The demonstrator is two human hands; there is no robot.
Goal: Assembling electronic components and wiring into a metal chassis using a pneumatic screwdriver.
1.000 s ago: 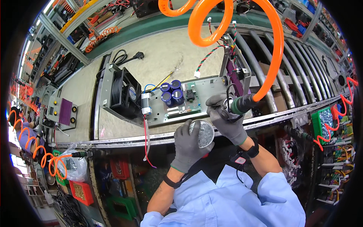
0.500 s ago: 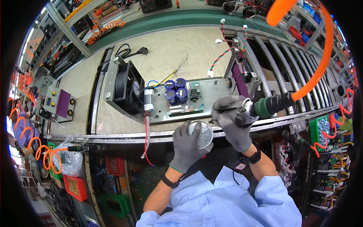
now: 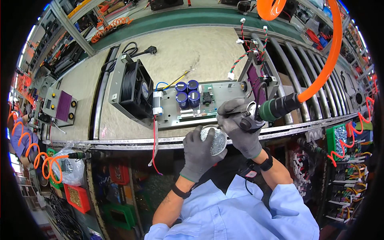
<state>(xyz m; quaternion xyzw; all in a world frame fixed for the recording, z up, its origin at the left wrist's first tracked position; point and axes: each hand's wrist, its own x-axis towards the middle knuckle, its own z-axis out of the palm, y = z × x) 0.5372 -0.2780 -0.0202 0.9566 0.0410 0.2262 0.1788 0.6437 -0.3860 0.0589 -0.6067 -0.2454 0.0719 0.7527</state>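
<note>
My left hand [image 3: 195,155], in a grey glove, is closed round a white-rimmed cup [image 3: 217,142] full of small silvery screws, held just in front of the bench edge. My right hand [image 3: 241,135], gloved too, grips an air screwdriver [image 3: 252,115] whose green and black coupling joins a thick orange hose [image 3: 325,76]. Its fingers come close to the cup's rim; whether they pinch a screw is hidden. Beyond both hands lies an open metal chassis [image 3: 170,114] with a black fan [image 3: 135,91], several blue capacitors [image 3: 188,94] and a circuit board [image 3: 208,107].
Metal rollers [image 3: 298,72] run along the bench at the right. Twisted wires with white plugs [image 3: 231,76] stand up from the chassis's right end, and a black power plug [image 3: 151,50] lies behind. Red [image 3: 78,198] and green bins sit below the bench. A person [image 3: 26,138] is at far left.
My right hand has shifted slightly left and up with the screwdriver, nearer the cup. The orange hose has swung left. The left hand still holds the cup.
</note>
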